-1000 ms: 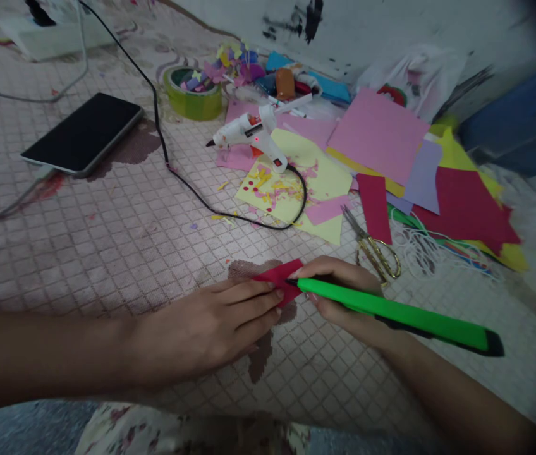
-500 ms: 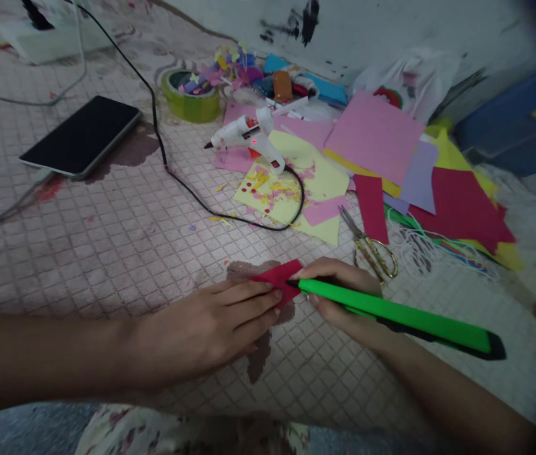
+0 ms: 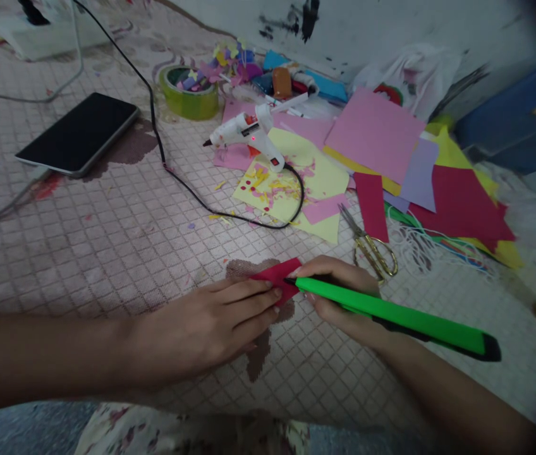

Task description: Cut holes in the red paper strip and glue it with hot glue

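A small folded-looking piece of red paper (image 3: 275, 274) lies on the patterned cloth. My left hand (image 3: 206, 322) rests flat over its near side, fingers stretched out and pressing it down, hiding part of it. From the right, my right hand (image 3: 344, 287) grips a long green pen (image 3: 391, 311) with a black tip and black end. The tip touches, or sits just over, the red paper close to my left fingertips. Beyond my right hand lie gold-handled scissors (image 3: 373, 253) and a red paper strip (image 3: 371, 207).
A white glue gun (image 3: 249, 131) with a black cord lies on yellow paper (image 3: 325, 227) strewn with scraps. Around it are a tape roll (image 3: 192, 104), pink sheets (image 3: 375, 136) and white string (image 3: 420, 253). A dark-screened phone (image 3: 78, 134) with a cable sits at left.
Both hands, the pen and the red paper stay almost in place. The pen's rear end has shifted very slightly to the left, and the whole view has moved a little.
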`<control>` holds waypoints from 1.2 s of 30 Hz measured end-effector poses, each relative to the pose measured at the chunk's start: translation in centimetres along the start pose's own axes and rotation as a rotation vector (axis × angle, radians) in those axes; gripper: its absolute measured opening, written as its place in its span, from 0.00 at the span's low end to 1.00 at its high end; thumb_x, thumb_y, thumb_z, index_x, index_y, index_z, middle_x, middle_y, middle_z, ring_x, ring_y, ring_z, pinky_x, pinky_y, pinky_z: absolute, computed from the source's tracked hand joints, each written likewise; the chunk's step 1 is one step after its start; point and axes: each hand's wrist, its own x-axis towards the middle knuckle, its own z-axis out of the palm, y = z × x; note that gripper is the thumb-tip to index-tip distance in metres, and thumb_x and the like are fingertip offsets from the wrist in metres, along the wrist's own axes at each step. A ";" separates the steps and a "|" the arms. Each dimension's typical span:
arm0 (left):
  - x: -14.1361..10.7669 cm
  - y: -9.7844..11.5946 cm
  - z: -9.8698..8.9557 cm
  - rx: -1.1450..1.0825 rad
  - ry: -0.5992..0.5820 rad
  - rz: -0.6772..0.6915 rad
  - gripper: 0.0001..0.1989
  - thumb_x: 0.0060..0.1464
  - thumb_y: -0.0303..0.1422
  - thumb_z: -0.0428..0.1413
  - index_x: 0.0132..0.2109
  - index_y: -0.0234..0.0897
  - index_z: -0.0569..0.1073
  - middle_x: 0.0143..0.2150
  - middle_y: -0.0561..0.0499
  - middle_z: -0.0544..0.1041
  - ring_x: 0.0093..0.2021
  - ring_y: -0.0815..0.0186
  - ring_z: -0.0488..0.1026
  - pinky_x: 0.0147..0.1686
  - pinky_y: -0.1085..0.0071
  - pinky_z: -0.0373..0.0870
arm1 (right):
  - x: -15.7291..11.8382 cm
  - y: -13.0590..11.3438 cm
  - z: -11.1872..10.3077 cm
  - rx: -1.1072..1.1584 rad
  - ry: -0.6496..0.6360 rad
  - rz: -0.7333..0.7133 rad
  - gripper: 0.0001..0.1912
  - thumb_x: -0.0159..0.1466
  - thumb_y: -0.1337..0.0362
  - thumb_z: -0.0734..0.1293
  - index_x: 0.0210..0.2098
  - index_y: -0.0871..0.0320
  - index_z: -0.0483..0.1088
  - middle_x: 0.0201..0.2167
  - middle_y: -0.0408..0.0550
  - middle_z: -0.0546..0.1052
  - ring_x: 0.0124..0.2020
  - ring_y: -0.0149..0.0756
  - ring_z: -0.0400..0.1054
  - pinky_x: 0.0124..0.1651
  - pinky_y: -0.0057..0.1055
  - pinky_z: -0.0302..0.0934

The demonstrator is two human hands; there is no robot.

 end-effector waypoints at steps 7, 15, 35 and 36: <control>-0.1 0.0 0.0 -0.023 -0.009 0.001 0.18 0.70 0.23 0.45 0.62 0.22 0.68 0.61 0.36 0.75 0.65 0.52 0.69 0.61 0.56 0.70 | 0.2 -0.2 -0.5 -0.040 -0.046 -0.008 0.13 0.59 0.73 0.67 0.38 0.48 0.76 0.33 0.42 0.83 0.31 0.37 0.78 0.33 0.32 0.74; 0.0 0.1 0.0 0.003 -0.011 -0.016 0.19 0.72 0.24 0.41 0.62 0.24 0.68 0.61 0.40 0.75 0.64 0.55 0.69 0.62 0.58 0.69 | -0.2 0.2 -0.2 0.008 -0.105 -0.025 0.12 0.63 0.69 0.70 0.44 0.48 0.75 0.40 0.41 0.84 0.38 0.36 0.79 0.41 0.30 0.75; -0.1 0.2 0.0 0.022 -0.011 -0.022 0.18 0.71 0.25 0.43 0.62 0.26 0.68 0.61 0.40 0.76 0.64 0.57 0.69 0.64 0.60 0.68 | -0.3 -1.0 0.4 -0.009 0.051 0.045 0.08 0.62 0.70 0.69 0.38 0.49 0.76 0.34 0.42 0.85 0.33 0.38 0.80 0.35 0.33 0.77; -0.1 0.2 0.0 0.025 -0.014 -0.020 0.18 0.71 0.25 0.43 0.62 0.26 0.68 0.61 0.40 0.76 0.64 0.57 0.69 0.64 0.61 0.68 | -0.2 -1.0 0.4 -0.005 0.057 0.043 0.08 0.62 0.70 0.69 0.37 0.49 0.76 0.34 0.42 0.85 0.33 0.37 0.80 0.35 0.32 0.77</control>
